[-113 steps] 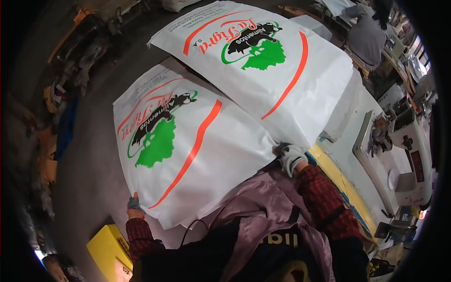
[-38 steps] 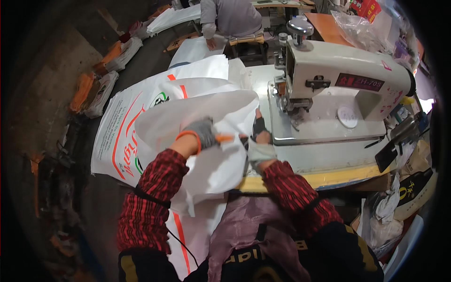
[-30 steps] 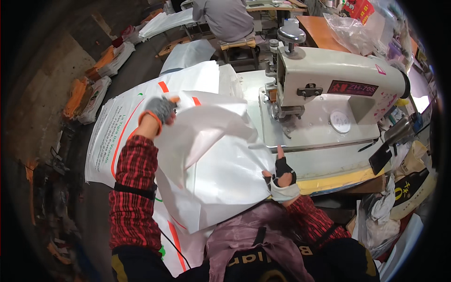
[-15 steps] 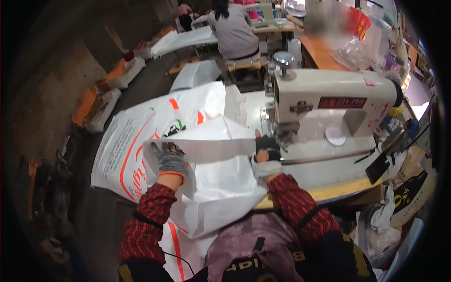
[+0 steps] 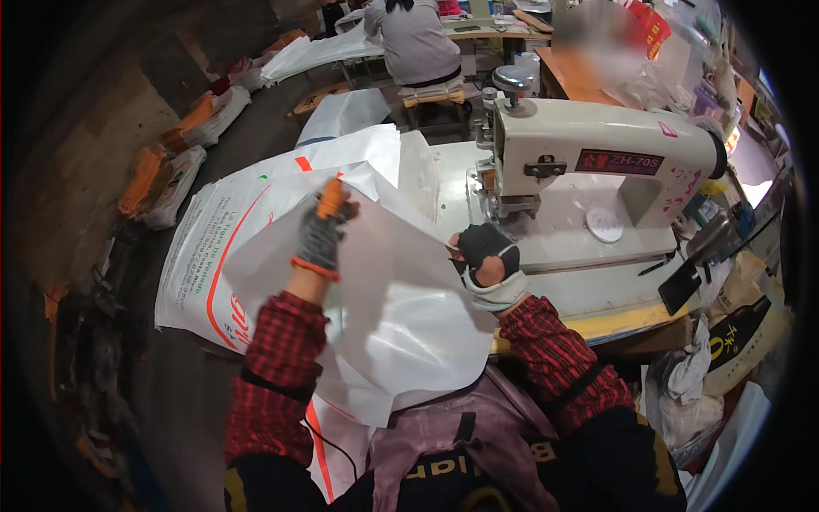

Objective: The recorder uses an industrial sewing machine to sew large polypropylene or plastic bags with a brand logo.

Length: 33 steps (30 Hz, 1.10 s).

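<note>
A large white plastic sack [image 5: 418, 333] spreads in front of me, its panel raised and its lower part near my lap. My left hand [image 5: 322, 235], in a grey glove with an orange cuff, is closed at the sack's upper left edge; an orange part shows at its fingers. At the right edge of the sack, my right hand [image 5: 490, 263] is closed on the plastic, its black glove leaving part of the hand bare. Beneath and beyond lies a stack of printed white sacks [image 5: 200, 264] with red and green markings.
A white sewing machine [image 5: 597, 136] stands just right of my right hand on a table with a yellow front edge [image 5: 589, 322]. A person [image 5: 414, 43] sits on a stool farther off. Sack bundles [image 5: 175, 188] lie along the left wall; bags [image 5: 691, 410] crowd the lower right.
My left hand has risen and moved slightly right, lifting the sack's edge into a raised panel. The right hand has shifted slightly right, its fingers now curled. The view has tilted down a little.
</note>
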{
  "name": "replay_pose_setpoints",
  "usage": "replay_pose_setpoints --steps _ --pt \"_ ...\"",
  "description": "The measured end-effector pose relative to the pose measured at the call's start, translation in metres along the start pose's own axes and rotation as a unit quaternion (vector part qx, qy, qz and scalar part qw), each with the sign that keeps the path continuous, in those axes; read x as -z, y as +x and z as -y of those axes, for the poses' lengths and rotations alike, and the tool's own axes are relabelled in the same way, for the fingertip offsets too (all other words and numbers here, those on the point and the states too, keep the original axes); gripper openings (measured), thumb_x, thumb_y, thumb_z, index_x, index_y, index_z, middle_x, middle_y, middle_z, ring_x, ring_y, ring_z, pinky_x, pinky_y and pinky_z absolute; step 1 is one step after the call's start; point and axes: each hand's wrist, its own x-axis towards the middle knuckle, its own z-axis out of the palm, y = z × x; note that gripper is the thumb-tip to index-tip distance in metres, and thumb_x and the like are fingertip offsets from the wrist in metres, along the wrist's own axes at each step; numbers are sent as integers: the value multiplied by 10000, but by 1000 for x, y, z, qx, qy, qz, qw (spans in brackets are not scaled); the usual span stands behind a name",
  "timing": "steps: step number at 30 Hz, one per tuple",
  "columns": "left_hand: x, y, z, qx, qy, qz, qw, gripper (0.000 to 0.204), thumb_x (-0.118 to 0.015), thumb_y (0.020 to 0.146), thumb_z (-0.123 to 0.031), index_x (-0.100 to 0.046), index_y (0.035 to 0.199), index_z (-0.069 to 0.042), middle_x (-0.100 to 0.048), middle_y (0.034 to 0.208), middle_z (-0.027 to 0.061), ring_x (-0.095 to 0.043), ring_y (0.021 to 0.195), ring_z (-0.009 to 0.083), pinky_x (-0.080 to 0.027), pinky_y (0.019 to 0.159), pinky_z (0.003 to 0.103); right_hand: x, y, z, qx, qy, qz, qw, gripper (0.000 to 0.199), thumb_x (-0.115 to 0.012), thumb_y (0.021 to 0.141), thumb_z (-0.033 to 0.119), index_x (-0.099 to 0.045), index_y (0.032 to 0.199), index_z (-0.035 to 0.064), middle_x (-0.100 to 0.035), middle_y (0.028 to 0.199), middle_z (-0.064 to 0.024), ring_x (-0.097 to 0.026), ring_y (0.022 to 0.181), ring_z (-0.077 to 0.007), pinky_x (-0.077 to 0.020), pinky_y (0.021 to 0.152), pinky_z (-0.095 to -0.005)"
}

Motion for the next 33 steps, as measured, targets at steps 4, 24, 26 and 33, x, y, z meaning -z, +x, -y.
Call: replay_pose_setpoints --steps 4,24,26,33 --pt "-16 -21 -68 -48 147 45 987 383 -483 863 -382 -607 911 -23 -645 827 74 -609 701 153 -422 601 265 22 2 4 33 -2 21 999 182 -630 630 32 -604 801 87 -521 651 -61 -525 614 -243 -421 530 -337" --pt "-99 35 -54 -396 432 -93 805 266 -474 864 -237 -558 1054 -72 -614 811 71 -592 745 218 -461 675 320 22 -129 88 -384 403 185 810 185 -545 835 196 -573 980 86 -579 784 -109 -558 714 -218 -439 644 -324" --pt "-92 106 29 -302 547 22 780 287 -447 876 -322 -551 1010 -91 -611 785 69 -594 735 246 -454 677 339 31 -177 70 -386 237 311 836 307 -488 845 341 -563 1120 226 -607 912 -138 -611 785 -266 -467 694 -353" --pt "-181 103 168 -190 364 45 911 273 -642 781 -175 -538 975 -13 -572 916 90 -562 810 199 -480 687 309 108 -217 57 -463 169 268 828 404 -410 859 402 -555 1098 110 -610 807 -139 -607 714 -271 -469 608 -354"
